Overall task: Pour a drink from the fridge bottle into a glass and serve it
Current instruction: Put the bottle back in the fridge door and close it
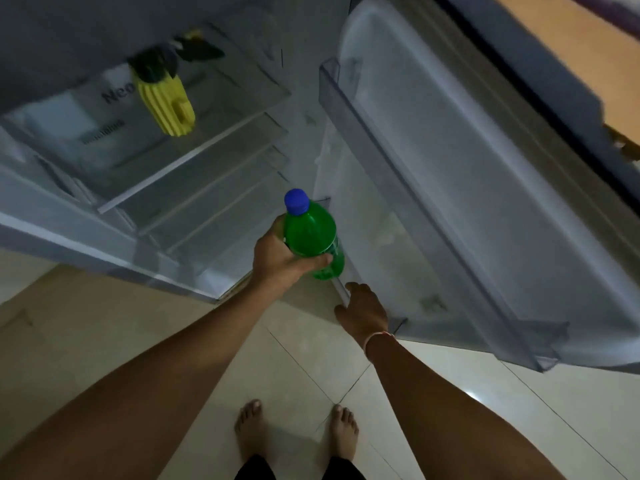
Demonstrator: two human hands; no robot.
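A: What are the hands doing?

B: The left hand [277, 261] grips the green bottle [317, 242] around its upper body, thumb across the front and fingers wrapped behind. The bottle has a blue cap [296, 201] that is still on, and it is held upright in the air, just in front of the open fridge.

A: And the right hand?

B: The right hand [363, 308] reaches toward the lower door shelf [367, 271], its fingers resting on the shelf's clear front rim. The fingertips bend over the edge; I cannot tell whether they actually clamp it. A thin bracelet [379, 337] sits on that wrist.

A: Where is the bottle relative to the door?

B: Between the fridge body and the open fridge door [502, 188], just above the near end of that lower shelf, apart from it.

A: What is farther out?

B: A higher door shelf [398, 174] of clear plastic runs along the door. Inside the fridge, glass shelves [194, 154] are stacked, and a yellow ribbed object [166, 102] lies on the top one with something dark beside it, too dim to identify. Below, bare feet [249, 427] stand on a pale tiled floor [104, 341].
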